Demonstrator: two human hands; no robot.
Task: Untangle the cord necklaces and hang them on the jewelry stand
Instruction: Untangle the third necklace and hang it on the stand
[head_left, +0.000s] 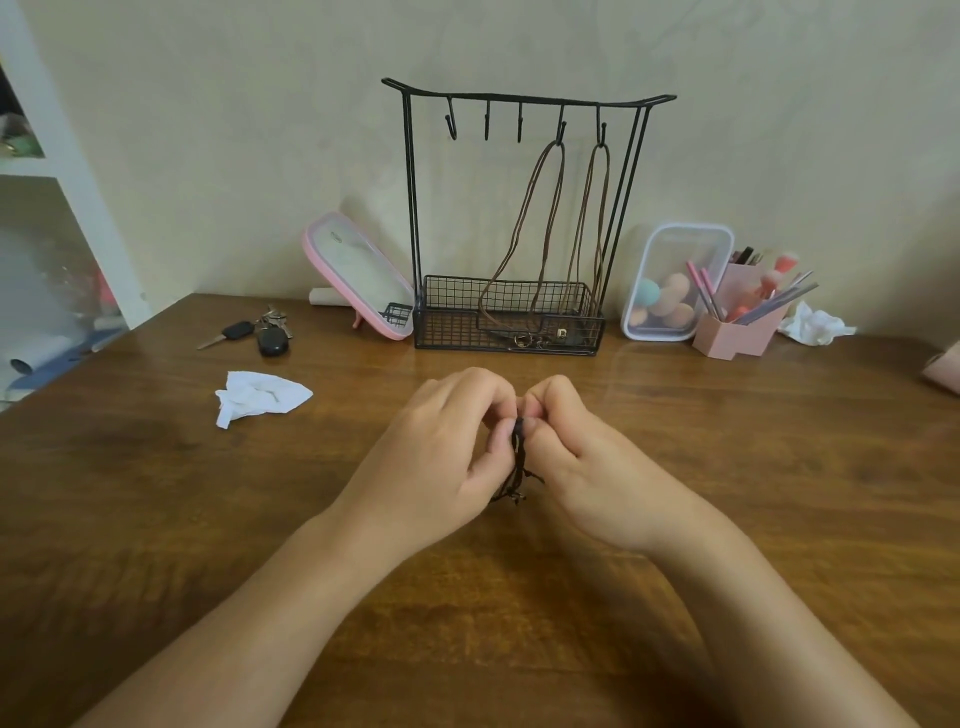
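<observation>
Grip: left hand (447, 441) and right hand (587, 452) both pinch dark cord necklace (519, 460) at its tangle. Likely light, limp, snag-prone; best held beside the knot.

**Views:** one, head.
**Mount:** worn on the person's head, above the near edge of a wooden table (156, 493).
**Facing:** forward and down, across the tabletop toward a pale wall.
**Lens:** wide-angle.
**Near field:** both forearms enter from the bottom corners, close to the lens. The left hand (441, 441) and right hand (587, 457) meet at frame centre, pinching a dark cord (521, 457).
**Far field:** jewelry stand (452, 327), upper centre, at the wall, well beyond the hands.
**Left margin:** white shelf unit (78, 182), cut by the frame edge.
**Right side:** pink pen holder (737, 332), at the wall.
</observation>
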